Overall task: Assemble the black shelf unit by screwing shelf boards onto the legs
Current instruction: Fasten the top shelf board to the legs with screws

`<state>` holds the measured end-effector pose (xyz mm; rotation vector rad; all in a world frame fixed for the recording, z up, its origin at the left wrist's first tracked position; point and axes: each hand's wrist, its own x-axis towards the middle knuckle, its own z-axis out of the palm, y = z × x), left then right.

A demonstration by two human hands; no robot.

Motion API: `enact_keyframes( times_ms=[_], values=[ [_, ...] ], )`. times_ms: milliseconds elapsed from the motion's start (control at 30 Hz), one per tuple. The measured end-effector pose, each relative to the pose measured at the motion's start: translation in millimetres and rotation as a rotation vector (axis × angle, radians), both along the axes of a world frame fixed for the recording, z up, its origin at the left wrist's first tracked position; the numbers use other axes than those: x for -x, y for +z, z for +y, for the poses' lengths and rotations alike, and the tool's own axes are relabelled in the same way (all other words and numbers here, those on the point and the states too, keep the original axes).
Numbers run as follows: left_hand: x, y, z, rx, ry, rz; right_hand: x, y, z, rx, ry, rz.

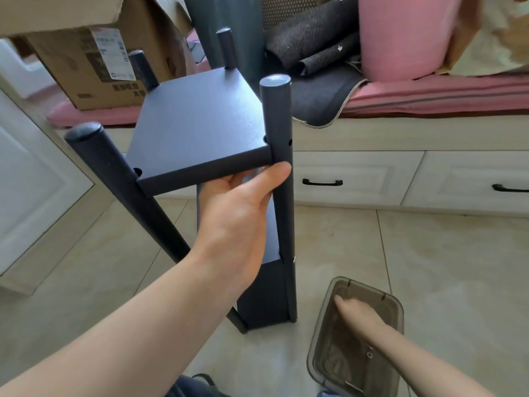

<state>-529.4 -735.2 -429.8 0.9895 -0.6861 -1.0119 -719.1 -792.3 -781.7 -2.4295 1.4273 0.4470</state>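
The black shelf unit stands upright on the tiled floor in front of me. Its top shelf board sits between several round black legs; the near right leg shows open screw holes. A lower shelf board is partly hidden behind my arm. My left hand reaches under the front edge of the top board, thumb against the near right leg, fingers hidden beneath. My right hand is down inside a grey translucent plastic box on the floor; I cannot see whether it holds anything.
A window seat with pink cushions, a cardboard box, dark mats and a pink roll lies behind the unit. White drawers with black handles run below it. A white cabinet door stands at the left.
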Motion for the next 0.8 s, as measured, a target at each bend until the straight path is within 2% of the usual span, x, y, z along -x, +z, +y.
enact_keyframes(
  times_ms=[100,200,400,500,600,800],
  values=[
    [-4.7,1.4,2.0,-0.001,-0.007,0.003,-2.7,33.0,-8.7,-0.034,-0.062,-0.120],
    [-10.0,4.3,9.9,-0.011,-0.017,0.007,-5.6,81.7,-15.6,-0.046,-0.180,-0.392],
    [-30.1,4.5,41.7,-0.061,-0.088,0.003,-37.6,263.2,18.1,-0.067,-0.237,-0.995],
    [-43.0,10.6,58.2,-0.081,-0.144,0.020,-54.8,340.6,52.7,-0.095,-0.238,-1.221],
    [-54.7,16.8,72.2,-0.084,-0.179,0.037,-66.9,379.8,84.2,-0.100,-0.308,-1.339],
    [-59.8,17.5,82.4,-0.113,-0.170,0.056,-84.2,408.4,119.4,-0.324,-0.485,-1.562]
  ],
)
